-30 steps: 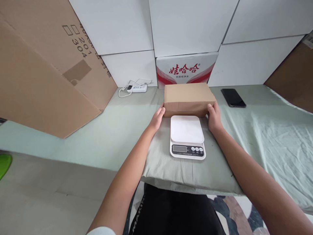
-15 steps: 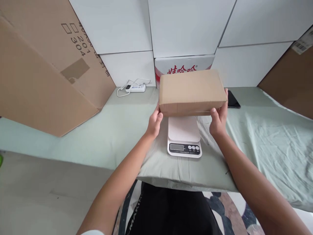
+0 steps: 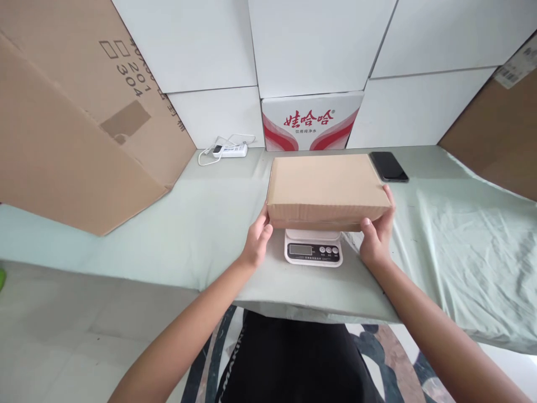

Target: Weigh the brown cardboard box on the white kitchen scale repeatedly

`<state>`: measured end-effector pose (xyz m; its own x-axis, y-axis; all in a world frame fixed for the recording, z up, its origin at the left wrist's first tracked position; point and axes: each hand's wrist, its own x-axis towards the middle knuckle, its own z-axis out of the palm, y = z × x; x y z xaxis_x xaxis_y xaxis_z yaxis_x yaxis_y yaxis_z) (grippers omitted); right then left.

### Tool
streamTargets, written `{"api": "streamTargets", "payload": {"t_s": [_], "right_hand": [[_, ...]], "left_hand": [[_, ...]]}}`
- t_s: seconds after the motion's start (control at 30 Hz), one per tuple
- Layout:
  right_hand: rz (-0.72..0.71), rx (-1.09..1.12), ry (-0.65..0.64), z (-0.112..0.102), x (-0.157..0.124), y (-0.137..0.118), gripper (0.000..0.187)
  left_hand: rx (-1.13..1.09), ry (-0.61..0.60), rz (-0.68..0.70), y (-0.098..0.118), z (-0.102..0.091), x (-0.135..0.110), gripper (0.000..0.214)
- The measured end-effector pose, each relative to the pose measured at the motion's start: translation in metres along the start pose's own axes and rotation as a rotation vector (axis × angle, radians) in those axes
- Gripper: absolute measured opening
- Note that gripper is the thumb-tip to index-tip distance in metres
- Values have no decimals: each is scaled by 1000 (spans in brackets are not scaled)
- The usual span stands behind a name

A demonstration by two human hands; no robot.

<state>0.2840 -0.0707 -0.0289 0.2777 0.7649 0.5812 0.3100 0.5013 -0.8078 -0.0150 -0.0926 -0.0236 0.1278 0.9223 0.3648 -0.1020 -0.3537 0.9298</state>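
Presently, the left hand [image 3: 255,240] and right hand [image 3: 376,238] are clamped on opposite ends of the cardboard box [image 3: 329,182] — between them, over the scale [image 3: 314,256], contact unclear. Probably stiff-walled, light, crushable — grip lower end corners.

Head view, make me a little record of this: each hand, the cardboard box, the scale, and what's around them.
left hand: holding the left end of the cardboard box
right hand: holding its right end, thumb at the front
cardboard box: closed, above the scale; contact unclear
scale: control panel visible, platform mostly hidden
beyond the box's far right corner: black phone
behind: white carton with red lettering
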Motion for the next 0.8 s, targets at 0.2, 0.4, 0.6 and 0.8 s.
{"api": "streamTargets", "payload": {"t_s": [0.2,0.4,0.6,0.8], "right_hand": [[-90,-49,31,-3,2,9,83],[-102,-77,47,-3,4,10,77],[-63,-38,57,-1,3,5,75],[-55,-48,85,1,1,-2,74]], "left_hand": [[-10,21,-34,-1,-1,-8,89],[-16,26,-34,-6,-3,-7,89],[-9,37,-44,-10,-5,-7,90],[-13,19,-42,-8,-3,-6,91]]}}
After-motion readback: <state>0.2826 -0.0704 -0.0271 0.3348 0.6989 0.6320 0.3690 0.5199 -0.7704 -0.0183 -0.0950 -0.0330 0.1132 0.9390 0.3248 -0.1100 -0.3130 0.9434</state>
